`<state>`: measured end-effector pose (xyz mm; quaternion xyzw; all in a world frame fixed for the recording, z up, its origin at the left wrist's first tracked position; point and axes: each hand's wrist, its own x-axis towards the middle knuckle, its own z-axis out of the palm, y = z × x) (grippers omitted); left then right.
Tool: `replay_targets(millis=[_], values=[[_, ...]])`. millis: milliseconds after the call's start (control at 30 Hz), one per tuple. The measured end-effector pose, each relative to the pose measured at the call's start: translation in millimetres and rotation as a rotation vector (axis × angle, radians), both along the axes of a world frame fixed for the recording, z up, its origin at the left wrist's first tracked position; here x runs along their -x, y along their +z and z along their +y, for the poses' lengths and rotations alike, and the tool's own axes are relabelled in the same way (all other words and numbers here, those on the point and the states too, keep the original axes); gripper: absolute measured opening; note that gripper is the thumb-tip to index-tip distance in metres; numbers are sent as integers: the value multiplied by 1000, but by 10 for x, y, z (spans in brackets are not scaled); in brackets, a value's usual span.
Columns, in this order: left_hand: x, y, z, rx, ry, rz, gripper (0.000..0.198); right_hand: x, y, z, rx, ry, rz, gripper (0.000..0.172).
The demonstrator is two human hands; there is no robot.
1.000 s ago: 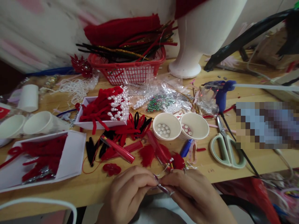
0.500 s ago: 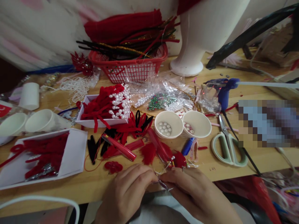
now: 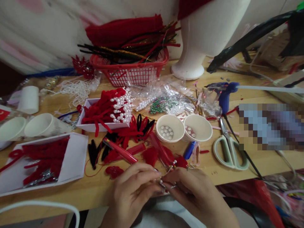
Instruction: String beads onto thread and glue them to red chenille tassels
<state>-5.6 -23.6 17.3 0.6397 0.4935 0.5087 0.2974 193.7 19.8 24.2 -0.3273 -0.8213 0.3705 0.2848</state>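
Observation:
My left hand (image 3: 136,188) and my right hand (image 3: 191,190) meet at the table's front edge, fingertips pinched around a small piece with white beads (image 3: 161,181). Most of that piece is hidden by my fingers. Just above my right fingers, more white pearl beads (image 3: 174,162) on thin stems stick out, beside red tassel strands; I cannot tell whether they belong to the held piece. Closest to my left hand lies a red flower shape (image 3: 114,172). Behind it is a shiny red tube (image 3: 121,151).
Paper cups (image 3: 170,137) with beads stand ahead, with scissors (image 3: 229,155) to their right and a blue glue gun (image 3: 224,98) behind. White boxes (image 3: 78,158) hold red fuzzy stems. A red basket (image 3: 133,74) and a white mannequin stand (image 3: 190,60) are at the back.
My left fingers have lifted and opened slightly around the small piece, so a white bead now shows between my hands. The view has shifted a little.

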Motion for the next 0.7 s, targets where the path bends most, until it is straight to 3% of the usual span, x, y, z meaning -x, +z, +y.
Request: replay_targets(millis=[133, 233, 367, 500, 633, 700], values=[[-106, -45, -5, 229, 93, -216, 20, 80, -18, -6, -156, -86, -35, 20], [-177, -78, -5, 333, 225, -352, 11, 129, -38, -3, -179, -109, -45, 23], [-245, -69, 22, 394, 281, -421, 2, 147, -72, -6, -202, -125, -78, 26], [-255, -35, 52, 514, 336, -433, 7, 145, -95, -12, -275, -113, -145, 32], [-226, -46, 41, 424, 296, -271, 7, 152, -99, -21, -238, -100, -143, 30], [-228, -66, 20, 375, 349, -281, 9, 152, -80, -37, -162, -101, -102, 21]])
